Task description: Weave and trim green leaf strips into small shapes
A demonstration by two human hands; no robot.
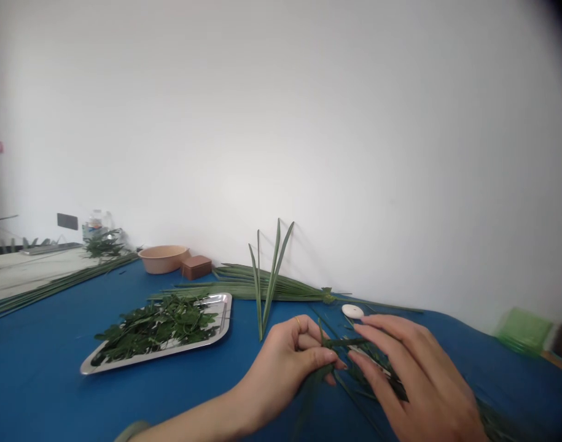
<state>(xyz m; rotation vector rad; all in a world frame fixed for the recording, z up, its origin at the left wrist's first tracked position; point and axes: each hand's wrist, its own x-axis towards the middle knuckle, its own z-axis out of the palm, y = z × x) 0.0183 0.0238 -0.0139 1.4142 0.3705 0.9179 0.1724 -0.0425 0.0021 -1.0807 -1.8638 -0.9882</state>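
My left hand [287, 362] pinches a bunch of long green leaf blades [268, 279] whose tips stand up in front of the wall. A ring shows on one of its fingers. My right hand [407, 377] lies flat with fingers spread over a green leafy stem [345, 342] on the blue tablecloth [54, 344], its fingertips touching the stem close to the left hand's thumb. A small white round object [352, 311] lies just beyond the two hands.
A metal tray [223, 319] heaped with cut green leaves sits to the left. Behind it lie a sheaf of long leaves [262, 287], a pink bowl [163, 258] and a brown box [196, 267]. A green container [522, 331] is at the far right.
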